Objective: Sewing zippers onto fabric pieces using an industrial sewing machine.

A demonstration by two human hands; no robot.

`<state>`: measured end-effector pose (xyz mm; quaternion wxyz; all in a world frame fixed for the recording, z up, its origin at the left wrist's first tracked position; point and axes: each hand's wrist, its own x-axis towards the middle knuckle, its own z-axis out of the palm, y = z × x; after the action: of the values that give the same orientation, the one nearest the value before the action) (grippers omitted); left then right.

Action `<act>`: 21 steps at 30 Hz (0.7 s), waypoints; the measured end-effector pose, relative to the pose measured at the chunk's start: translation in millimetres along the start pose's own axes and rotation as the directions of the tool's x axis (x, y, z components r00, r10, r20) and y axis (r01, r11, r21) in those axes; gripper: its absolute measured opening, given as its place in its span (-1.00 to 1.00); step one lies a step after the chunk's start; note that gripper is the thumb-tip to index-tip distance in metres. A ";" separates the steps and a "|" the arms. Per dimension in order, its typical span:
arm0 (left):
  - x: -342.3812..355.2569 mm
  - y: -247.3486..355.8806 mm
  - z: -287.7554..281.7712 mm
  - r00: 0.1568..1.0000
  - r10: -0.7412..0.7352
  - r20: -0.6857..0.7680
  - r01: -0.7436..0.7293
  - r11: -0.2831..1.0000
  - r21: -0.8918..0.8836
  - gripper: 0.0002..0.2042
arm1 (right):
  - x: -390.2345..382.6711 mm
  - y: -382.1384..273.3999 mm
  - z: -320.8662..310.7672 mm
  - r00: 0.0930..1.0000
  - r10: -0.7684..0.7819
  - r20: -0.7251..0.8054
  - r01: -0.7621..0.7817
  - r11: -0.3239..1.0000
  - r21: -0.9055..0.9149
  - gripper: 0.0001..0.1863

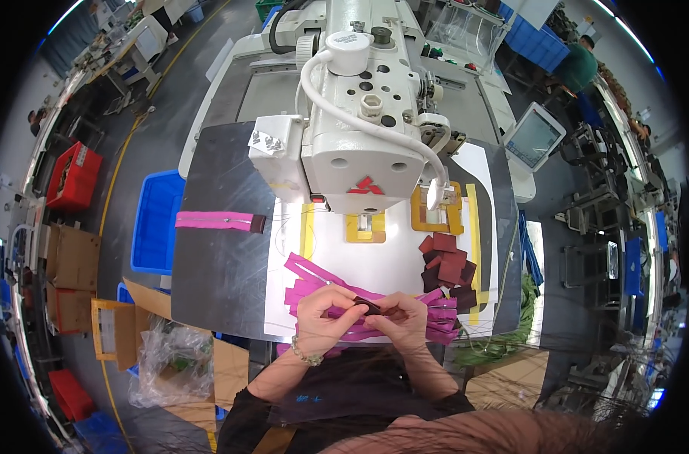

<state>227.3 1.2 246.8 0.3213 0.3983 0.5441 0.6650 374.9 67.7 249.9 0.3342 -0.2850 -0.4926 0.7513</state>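
Both my hands are pinched on the small dark-maroon rectangular fabric tab [369,305], left hand [322,324] and right hand [405,321] about equally near; it lies between them, long axis roughly left-to-right, above the magenta fabric zipper strips [440,315].

From where I stand, the person wears a black top, its left sleeve [244,408] and right sleeve [452,402] both ending well above the wrist, so the forearms are bare. Over the front lies something like an apron [344,390], dark with a faint purplish cast, bearing a small bright blue marking [309,399]. On the left wrist sits a bracelet [307,356] of rounded, pale greenish beads. The left hand [323,318] and right hand [402,318] are both bare. Fine, loose hair [511,435] strays across the near side, blurred.
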 end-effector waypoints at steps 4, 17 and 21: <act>1.7 -0.8 2.0 1.000 -0.012 0.005 0.012 1.000 -0.019 -0.88 | 0.6 -1.5 0.0 1.000 0.020 -0.016 -0.020 0.999 0.026 -0.79; 8.2 2.3 4.3 1.000 0.022 0.009 -0.023 0.998 0.060 -0.88 | 3.3 -3.9 2.5 0.997 0.041 -0.065 -0.039 0.999 0.031 -0.88; 9.1 3.2 3.6 1.000 -0.018 0.013 0.018 1.000 0.025 -0.87 | 2.2 -4.2 4.1 0.997 0.027 -0.070 -0.026 1.000 0.015 -0.91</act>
<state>226.1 10.1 251.9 0.3258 0.4017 0.5538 0.6525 371.4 68.4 255.0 0.3434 -0.3155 -0.4714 0.7485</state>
